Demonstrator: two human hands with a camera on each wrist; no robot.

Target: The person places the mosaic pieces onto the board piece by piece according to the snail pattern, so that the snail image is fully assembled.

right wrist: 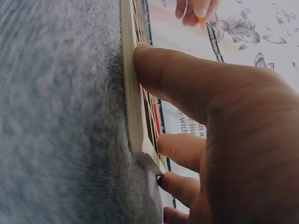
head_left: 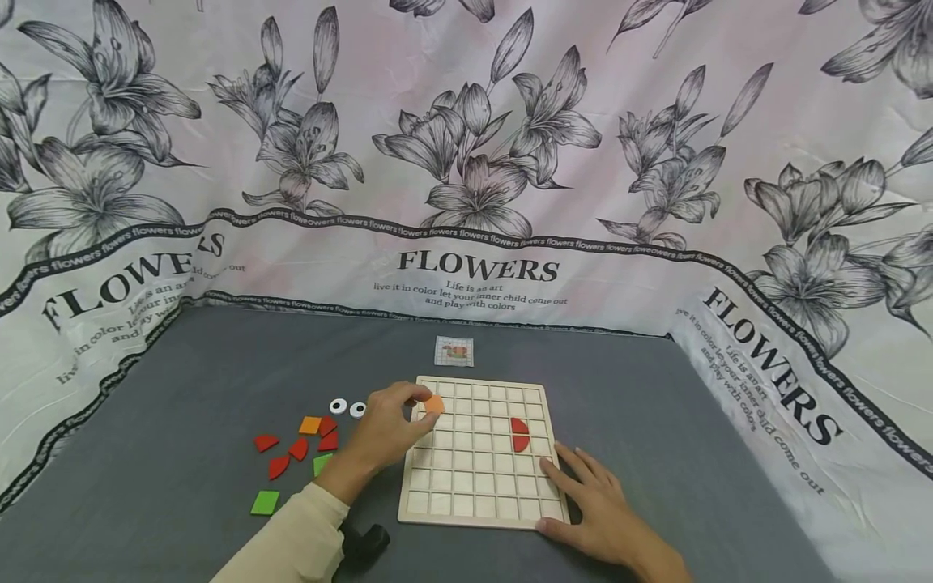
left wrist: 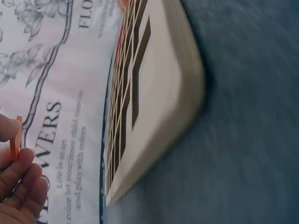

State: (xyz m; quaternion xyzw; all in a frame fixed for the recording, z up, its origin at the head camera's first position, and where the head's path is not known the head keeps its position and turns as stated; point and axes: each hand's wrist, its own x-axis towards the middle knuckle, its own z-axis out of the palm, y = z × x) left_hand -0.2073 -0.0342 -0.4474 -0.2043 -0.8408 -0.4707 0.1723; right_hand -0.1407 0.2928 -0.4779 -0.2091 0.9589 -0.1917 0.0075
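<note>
Between thumb and fingertips my left hand [head_left: 386, 425] pinches an orange tile [head_left: 434, 404], held over the upper left squares of a wooden grid board [head_left: 474, 521]. The left wrist view shows this orange tile [left wrist: 17, 137] edge-on, apart from the board. My right hand [head_left: 601, 514] rests at the board's lower right, fingers spread; its thumb [right wrist: 163, 70] and index finger touch the rim in the right wrist view. Two red quarter-circle pieces [head_left: 520, 444] lie in neighbouring squares right of the board's middle.
Left of the board lie several red quarter-circle pieces [head_left: 279, 467], an orange square [head_left: 309, 425], green squares [head_left: 265, 503] and two googly-eye discs [head_left: 338, 406]. A small picture card [head_left: 454, 361] lies behind the board. A black object [head_left: 372, 544] sits by the left sleeve. Flowered cloth hangs around the grey table.
</note>
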